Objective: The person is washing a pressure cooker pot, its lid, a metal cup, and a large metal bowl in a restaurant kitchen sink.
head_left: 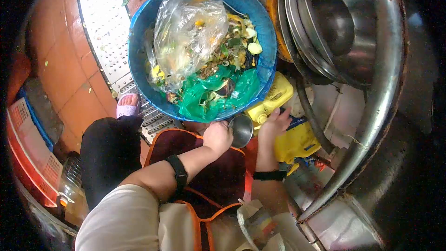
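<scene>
My left hand (218, 137) is closed on the rim or handle side of a small round metal cup (241, 131), whose hollow inside faces up. My right hand (278, 122) is beside the neck of a yellow plastic jug (278, 92), its fingers apart; any contact with the jug is hard to make out. A second yellow container (297, 143) with a dark label lies just beyond that hand. Directly ahead of both hands stands a large blue tub (135, 60) holding vegetable scraps, a clear plastic bag (186, 32) and a green plastic bag (204, 97).
Large metal bowls (320, 23) lean at the right, behind a thick curved metal rim (385, 65). A perforated metal drain cover (100, 23) crosses the tiled floor (60, 65). At the left are a red basket (28, 153) and a clear bottle (71, 176).
</scene>
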The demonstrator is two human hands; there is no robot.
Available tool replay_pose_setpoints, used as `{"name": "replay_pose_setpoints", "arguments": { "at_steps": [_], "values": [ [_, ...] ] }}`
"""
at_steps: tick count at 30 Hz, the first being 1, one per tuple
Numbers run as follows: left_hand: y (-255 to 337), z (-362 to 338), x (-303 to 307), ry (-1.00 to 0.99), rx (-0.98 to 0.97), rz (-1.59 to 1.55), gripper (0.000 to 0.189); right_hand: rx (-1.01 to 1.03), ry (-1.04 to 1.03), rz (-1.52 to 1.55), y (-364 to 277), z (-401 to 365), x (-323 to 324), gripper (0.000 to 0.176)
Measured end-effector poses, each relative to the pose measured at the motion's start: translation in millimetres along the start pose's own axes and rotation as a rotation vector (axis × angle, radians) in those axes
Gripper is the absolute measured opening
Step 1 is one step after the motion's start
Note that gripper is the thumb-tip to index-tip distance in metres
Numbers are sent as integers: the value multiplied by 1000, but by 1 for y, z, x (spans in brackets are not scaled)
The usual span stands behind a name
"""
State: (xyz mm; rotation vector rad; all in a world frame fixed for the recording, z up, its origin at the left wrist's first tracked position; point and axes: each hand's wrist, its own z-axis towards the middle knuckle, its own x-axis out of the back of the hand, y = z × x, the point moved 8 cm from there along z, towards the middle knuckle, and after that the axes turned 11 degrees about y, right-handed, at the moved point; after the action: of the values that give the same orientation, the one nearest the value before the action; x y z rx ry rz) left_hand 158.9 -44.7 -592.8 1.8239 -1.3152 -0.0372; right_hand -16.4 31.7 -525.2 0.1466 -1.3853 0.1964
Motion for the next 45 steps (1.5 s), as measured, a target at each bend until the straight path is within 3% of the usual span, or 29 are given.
{"name": "replay_pose_setpoints", "arguments": {
  "at_steps": [3, 6, 9, 13, 16, 17, 19, 20, 21, 23, 27, 30, 33, 34, 36, 38, 39, 40, 42, 45],
  "values": [
    [1, -1, 6, 1, 49, -27, 22, 142, 34, 121, -15, 3, 14, 56],
    [-1, -1, 3, -6, 52, -12, 21, 137, 44, 207, -14, 3, -2, 53],
    [1, -6, 5, 97, -24, -60, 21, 54, -19, -42, -1, 4, -6, 50],
    [-1, -6, 10, -31, 111, -90, 22, 175, 43, 229, -17, 3, 1, 53],
    [-10, -11, 1, 13, 89, -104, 21, 189, 38, 113, -15, 2, -1, 54],
    [-1, -18, 15, 18, 156, -181, 21, 69, -112, 81, -7, 7, -8, 55],
    [-1, -27, 4, 96, -53, -165, 19, -72, -170, 306, 6, 9, -16, 57],
    [1, -34, 9, 85, -59, -173, 19, -149, -203, 410, 21, 4, -22, 58],
    [3, -42, 13, 74, -65, -180, 19, -156, -171, 577, 25, 4, -19, 63],
    [4, -55, 22, 114, -107, -175, 18, -127, -198, 470, 28, -9, 1, 62],
    [34, -85, 107, 74, -24, -195, 17, -67, -408, 434, -23, -57, 84, 59],
    [49, -103, 183, 120, -109, -119, 16, 23, -561, 632, -83, -79, 176, 51],
    [64, -118, 283, 271, -136, -158, 19, -133, -1040, 1046, -132, -109, 275, 37],
    [92, -131, 332, 198, -89, -87, 22, -154, -1203, 1108, -144, -118, 316, 37],
    [121, -148, 403, 262, -160, -228, 21, 19, -1367, 1022, -175, -111, 414, 36],
    [201, -186, 489, 348, -232, -342, 21, 144, -1408, 1119, -181, -97, 492, 35],
    [242, -207, 526, 383, -235, -383, 23, 52, -1458, 1143, -176, -90, 521, 35],
    [257, -211, 551, 384, -272, -423, 23, 156, -1415, 1134, -177, -72, 557, 34],
    [329, -247, 604, 396, -317, -468, 22, 163, -1246, 1287, -173, -32, 629, 34],
    [404, -290, 649, 466, -451, -449, 22, 150, -927, 1244, -121, 22, 694, 33]
  ]
}}
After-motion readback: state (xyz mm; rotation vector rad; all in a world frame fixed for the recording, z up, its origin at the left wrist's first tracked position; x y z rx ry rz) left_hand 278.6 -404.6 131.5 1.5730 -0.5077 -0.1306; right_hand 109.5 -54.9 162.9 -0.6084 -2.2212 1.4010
